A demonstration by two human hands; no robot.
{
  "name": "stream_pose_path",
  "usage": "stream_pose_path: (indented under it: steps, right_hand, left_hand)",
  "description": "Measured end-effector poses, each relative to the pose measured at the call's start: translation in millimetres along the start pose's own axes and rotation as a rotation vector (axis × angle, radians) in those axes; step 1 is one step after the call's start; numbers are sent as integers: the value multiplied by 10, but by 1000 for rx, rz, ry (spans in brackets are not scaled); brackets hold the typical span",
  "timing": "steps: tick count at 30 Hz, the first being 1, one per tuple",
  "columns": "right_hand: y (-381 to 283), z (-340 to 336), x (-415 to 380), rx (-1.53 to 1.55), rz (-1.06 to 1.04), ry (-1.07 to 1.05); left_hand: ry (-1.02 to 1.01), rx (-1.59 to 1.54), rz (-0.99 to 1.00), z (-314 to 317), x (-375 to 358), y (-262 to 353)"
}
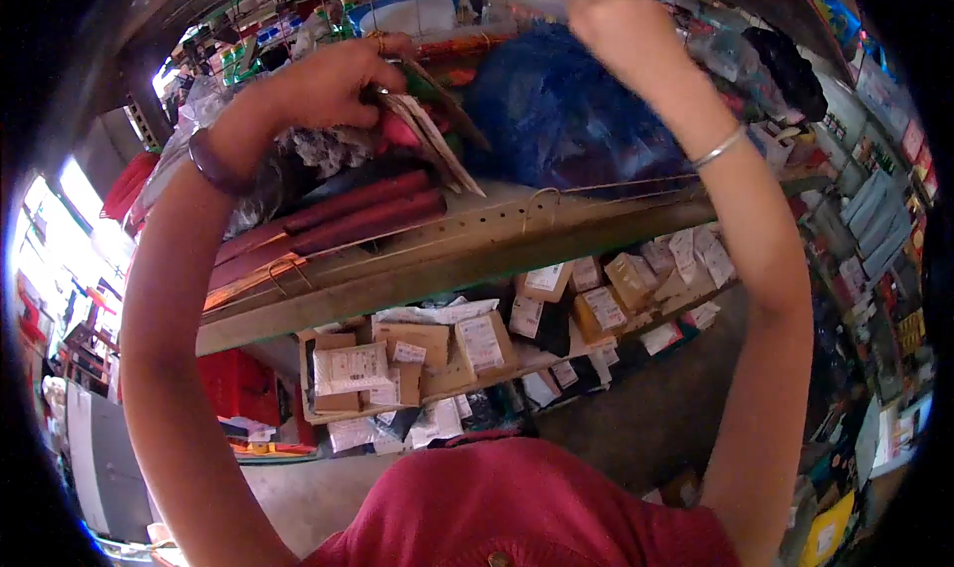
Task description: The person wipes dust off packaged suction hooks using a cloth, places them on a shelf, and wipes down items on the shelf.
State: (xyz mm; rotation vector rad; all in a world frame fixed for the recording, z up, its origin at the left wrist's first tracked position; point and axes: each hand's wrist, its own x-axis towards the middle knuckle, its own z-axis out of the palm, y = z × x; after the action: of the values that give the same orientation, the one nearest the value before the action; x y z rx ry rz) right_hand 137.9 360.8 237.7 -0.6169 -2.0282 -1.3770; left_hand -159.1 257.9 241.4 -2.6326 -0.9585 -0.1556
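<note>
My left hand (343,82), a dark bangle on its wrist, is closed around a few thin flat pieces like cardboard or paper (429,138). They hang tilted down over the shelf edge, and something pink (399,130) shows behind them. Up at the top, my right hand (626,32), with a silver bangle, is raised with its fingers closed. A pale blurred smear beside its fingers hides what they hold. Below and left of the right hand sits a large blue plastic bag (571,110) on the shelf.
Dark red flat bundles (348,217) lie on the shelf (477,231) under my left hand. A lower shelf carries several labelled parcels (484,343). A red crate (238,388) stands lower left, and a yellow package (828,532) lies lower right. Wire mesh runs behind the upper shelf.
</note>
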Motion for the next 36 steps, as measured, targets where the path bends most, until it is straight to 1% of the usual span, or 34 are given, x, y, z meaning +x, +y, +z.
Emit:
stream_pose_path:
  steps: [2,5,8,10,12,14,15,17,18,20,21,24,25,26,28,30,33,36]
  right_hand:
    - [101,-395,74,315,150,260]
    - [-90,-793,96,742,541,376]
    - [-367,-453,0,937,701,287]
    - [-682,-155,-74,1124,670,151]
    - [-983,38,-180,990,518,-62]
    - [-1234,121,-327,1166,571,-227]
    - [-1216,107,-312,1195,546,-301]
    - [-1177,75,-293,1253,493,-457]
    - [-1198,79,-281,1200,424,-484]
    - [-1233,96,-244,1082,300,-538]
    - [-1207,75,-220,1063,231,-638]
    - [-762,80,-151,1271,-27,-552]
    - [-566,62,-123,1110,115,-362]
    - [-350,60,-118,941,244,-176]
    - [64,177,-169,409,340,46]
    - [293,415,-244,356,459,-257]
    - [400,632,-303,339,445,-482]
    - [477,738,-208,136,500,-440]
  left_hand:
    - [-22,-50,-42,-23,-19,48]
    - [-16,-68,-64,8,-54,61]
    - [43,-38,-9,42,-77,32]
    - [102,-43,27,65,-100,24]
    - [166,-76,44,84,-144,22]
    - [200,-140,46,80,-170,51]
    - [218,-175,44,78,-187,57]
    - [129,-230,-24,47,-221,37]
    - [82,-261,-57,36,-230,33]
    - [18,-171,-75,13,-189,35]
    - [-10,-128,-72,18,-122,43]
    - [-51,-86,-12,10,-60,11]
    - [-53,-108,-54,-14,-49,64]
    - [-38,-115,-43,-18,-44,69]
    - [-11,-129,-28,-4,-67,82]
    - [-31,-151,-35,-17,-59,102]
    - [-32,-111,-30,-14,-66,101]
    - [-41,-125,-35,-20,-91,117]
